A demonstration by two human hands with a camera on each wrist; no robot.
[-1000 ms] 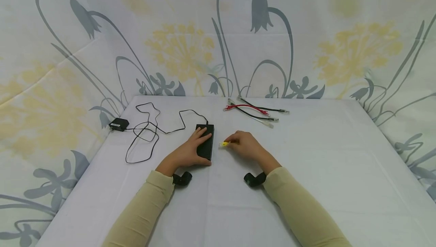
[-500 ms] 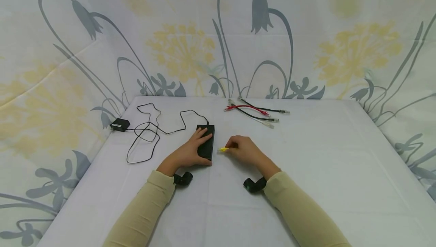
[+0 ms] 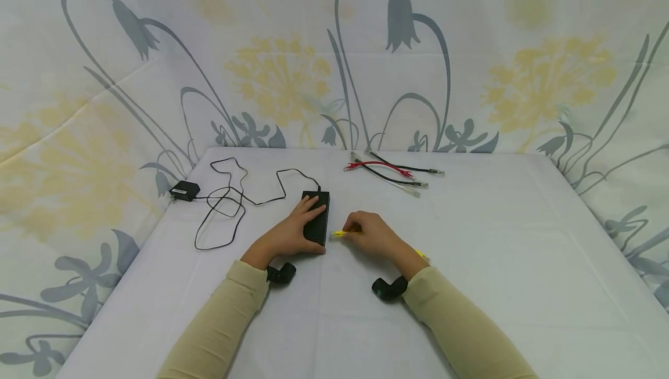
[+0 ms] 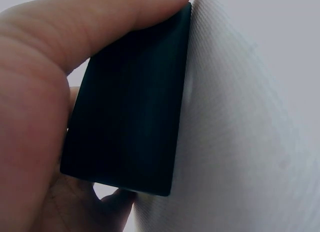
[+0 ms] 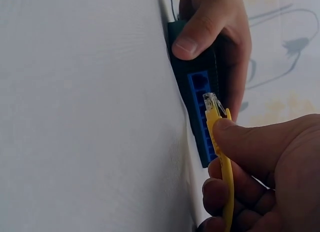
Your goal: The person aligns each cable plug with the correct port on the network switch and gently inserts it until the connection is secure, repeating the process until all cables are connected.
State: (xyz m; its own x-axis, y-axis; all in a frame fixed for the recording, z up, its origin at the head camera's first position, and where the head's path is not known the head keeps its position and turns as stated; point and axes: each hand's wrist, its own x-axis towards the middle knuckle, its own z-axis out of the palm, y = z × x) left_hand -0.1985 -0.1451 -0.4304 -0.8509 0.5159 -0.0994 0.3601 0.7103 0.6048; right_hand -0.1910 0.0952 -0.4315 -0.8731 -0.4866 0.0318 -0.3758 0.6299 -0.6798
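A black network switch (image 3: 317,225) lies on the table, its row of blue ports (image 5: 200,82) facing the right hand. My left hand (image 3: 290,234) grips it, thumb at the near end and fingers spread over the top. In the left wrist view the switch's dark near end (image 4: 132,112) sits between thumb and fingers. My right hand (image 3: 373,234) pinches a yellow Ethernet cable (image 5: 227,177) just behind its clear plug (image 5: 211,100). The plug points at the ports and looks close to them; whether it touches cannot be told. The cable's other end shows beside the right wrist.
A thin black cord (image 3: 277,179) runs in loops from the switch's far end to a power adapter (image 3: 185,191) at the left edge. Several short cables lie at the back, among them a red cable (image 3: 384,162) and a black cable (image 3: 389,177).
My right hand has moved nearer to me and slightly left with the yellow Ethernet cable, its plug now closer to the switch's near end. The left hand has stayed in place.
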